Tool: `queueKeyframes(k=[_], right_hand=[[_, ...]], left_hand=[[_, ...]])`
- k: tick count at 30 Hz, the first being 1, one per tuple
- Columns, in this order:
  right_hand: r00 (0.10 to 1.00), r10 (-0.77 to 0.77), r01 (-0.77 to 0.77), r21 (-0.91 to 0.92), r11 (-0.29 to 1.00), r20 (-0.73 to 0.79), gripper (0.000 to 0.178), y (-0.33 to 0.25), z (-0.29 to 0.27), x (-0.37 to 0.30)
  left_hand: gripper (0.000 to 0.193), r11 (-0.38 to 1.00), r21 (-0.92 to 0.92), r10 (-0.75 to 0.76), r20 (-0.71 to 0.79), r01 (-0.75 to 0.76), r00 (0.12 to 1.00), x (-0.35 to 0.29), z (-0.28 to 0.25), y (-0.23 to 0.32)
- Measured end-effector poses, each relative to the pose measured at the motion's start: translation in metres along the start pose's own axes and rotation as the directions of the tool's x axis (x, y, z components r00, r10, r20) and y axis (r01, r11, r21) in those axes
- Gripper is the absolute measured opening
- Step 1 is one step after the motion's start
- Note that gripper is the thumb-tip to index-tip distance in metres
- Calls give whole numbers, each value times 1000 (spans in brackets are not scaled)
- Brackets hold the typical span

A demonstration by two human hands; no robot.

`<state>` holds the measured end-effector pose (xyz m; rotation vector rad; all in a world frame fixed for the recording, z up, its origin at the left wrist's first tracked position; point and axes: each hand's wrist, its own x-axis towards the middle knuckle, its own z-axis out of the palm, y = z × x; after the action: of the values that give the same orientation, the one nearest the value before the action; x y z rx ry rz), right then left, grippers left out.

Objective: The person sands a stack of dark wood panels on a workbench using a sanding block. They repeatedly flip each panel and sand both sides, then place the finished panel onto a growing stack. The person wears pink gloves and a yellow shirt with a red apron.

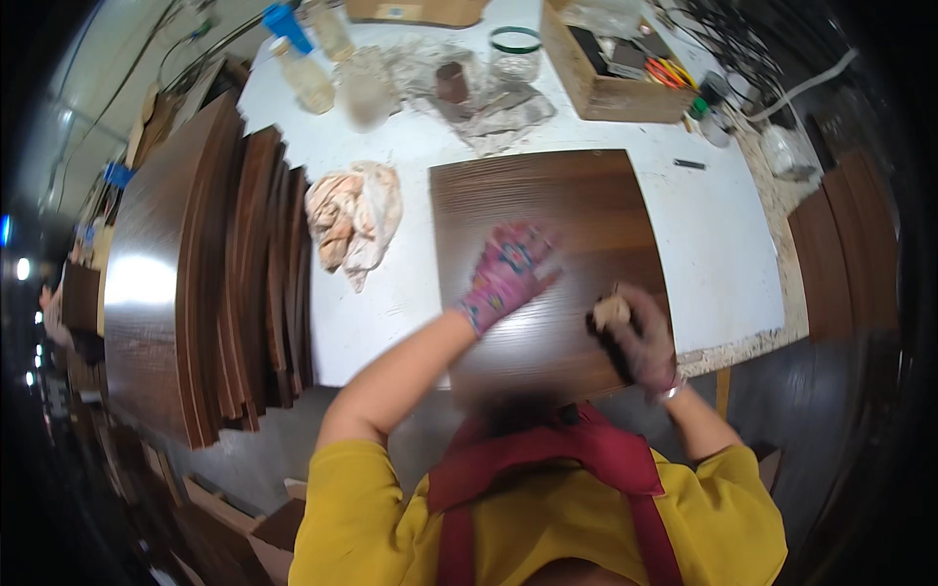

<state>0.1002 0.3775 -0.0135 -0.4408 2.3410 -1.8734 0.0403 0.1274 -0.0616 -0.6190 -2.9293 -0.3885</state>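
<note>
A dark brown wood-grain panel (576,215) lies flat on the white table. My left hand (510,266), in a pink patterned glove, rests on or just over the panel's middle with nothing in it. Its thumb stands apart, and the fingertips are a little blurred. At the panel's right edge, my right hand (647,337), also gloved, is closed round a small tan wad (612,313). Whether the wad is cloth or sponge I cannot tell. A crumpled, stained rag (354,220) lies left of the panel.
Several brown panels (156,264) stand leaning at the left; more panels (840,244) stand at the right. At the back are bottles (305,78), a small brown cup (451,83) on grey cloth, a green-rimmed jar (515,59) and a wooden tool box (616,93). A short dark strip (689,164) lies right.
</note>
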Motion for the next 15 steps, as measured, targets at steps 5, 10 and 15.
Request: queueKeyframes(k=[5,10,15], right_hand=[[986,-167,138,-466,874,-21,34,13,22,-47],[963,-29,-47,-277,960,-267,38,3,27,-19],[940,189,-53,422,905,-286,32,3,16,10]], left_hand=[[66,981,158,-86,-141,109,986,76,-11,-92],[74,948,-126,-259,235,294,937,130,-37,-138],[67,868,-380,-276,162,318,947,136,-43,-201]])
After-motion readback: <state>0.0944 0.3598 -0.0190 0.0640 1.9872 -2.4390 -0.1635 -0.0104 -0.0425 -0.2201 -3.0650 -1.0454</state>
